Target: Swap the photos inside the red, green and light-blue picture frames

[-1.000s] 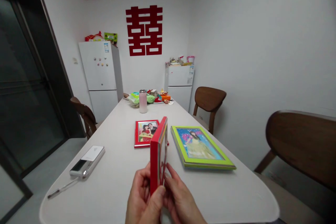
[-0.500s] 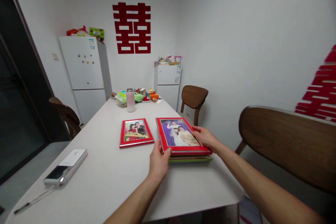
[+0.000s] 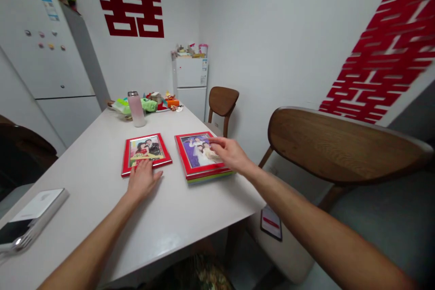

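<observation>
A smaller red photo frame (image 3: pixel 163 159) lies on the white table (image 3: pixel 159 217), a couple's picture inside it. My left hand (image 3: pixel 142 180) reaches its near edge with fingers stretched out over the border, thumb apart. To the right, another red photo frame (image 3: pixel 190 168) with a purple-backed wedding picture rests on a stack that shows a green edge (image 3: pixel 207 177). Over its right side hovers or lightly touches my right hand (image 3: pixel 229 152), fingers extended to the left and gripping nothing; contact is unclear.
A pink bottle (image 3: pixel 136 111) stands further back, with green packages (image 3: pixel 149 105) behind it. At the left lies a white device (image 3: pixel 37 213) with a cable. Wooden chairs (image 3: pixel 340 145) line the right side; a phone (image 3: pixel 271 223) lies on a seat below the table edge.
Both hands have let go of the larger frame, now on its stack. My left hand has moved left to the smaller frame. The view has turned right and down.
</observation>
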{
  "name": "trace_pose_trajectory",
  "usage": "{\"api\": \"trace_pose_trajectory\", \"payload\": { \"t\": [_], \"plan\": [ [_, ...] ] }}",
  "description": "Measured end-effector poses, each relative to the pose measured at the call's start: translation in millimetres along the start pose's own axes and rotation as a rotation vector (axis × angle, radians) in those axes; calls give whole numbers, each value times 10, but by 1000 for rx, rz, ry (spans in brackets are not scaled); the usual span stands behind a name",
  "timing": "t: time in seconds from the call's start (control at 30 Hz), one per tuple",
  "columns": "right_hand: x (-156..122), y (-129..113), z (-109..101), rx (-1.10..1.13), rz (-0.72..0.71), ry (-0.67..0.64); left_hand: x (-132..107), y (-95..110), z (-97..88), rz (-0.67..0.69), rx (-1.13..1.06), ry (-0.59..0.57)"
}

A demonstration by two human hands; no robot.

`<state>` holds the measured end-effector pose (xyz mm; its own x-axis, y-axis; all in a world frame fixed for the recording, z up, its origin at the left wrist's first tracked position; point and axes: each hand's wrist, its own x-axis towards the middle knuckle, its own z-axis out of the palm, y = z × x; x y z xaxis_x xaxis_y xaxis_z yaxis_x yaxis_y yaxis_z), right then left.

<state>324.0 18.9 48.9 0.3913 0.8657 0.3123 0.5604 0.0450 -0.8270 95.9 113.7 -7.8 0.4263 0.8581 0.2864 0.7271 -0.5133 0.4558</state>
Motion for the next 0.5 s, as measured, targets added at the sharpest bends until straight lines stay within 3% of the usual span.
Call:
{"api": "trace_pose_trajectory", "payload": {
  "t": [0.1,0.23,0.4,0.5],
  "plan": [
    [-318,-187,248,3,-183,-141,-7,-184,-113,50,132,-56],
    [-685,-329,541,-25,-489,-144,-307,-187,-296,94,257,-90],
    [-876,-299,665,-34,-479,-129,-1012,-78,-564,112,319,-137],
    [-931,-216,728,-45,-457,-145,-1404,-8,-601,118,247,-172]
  ]
}}
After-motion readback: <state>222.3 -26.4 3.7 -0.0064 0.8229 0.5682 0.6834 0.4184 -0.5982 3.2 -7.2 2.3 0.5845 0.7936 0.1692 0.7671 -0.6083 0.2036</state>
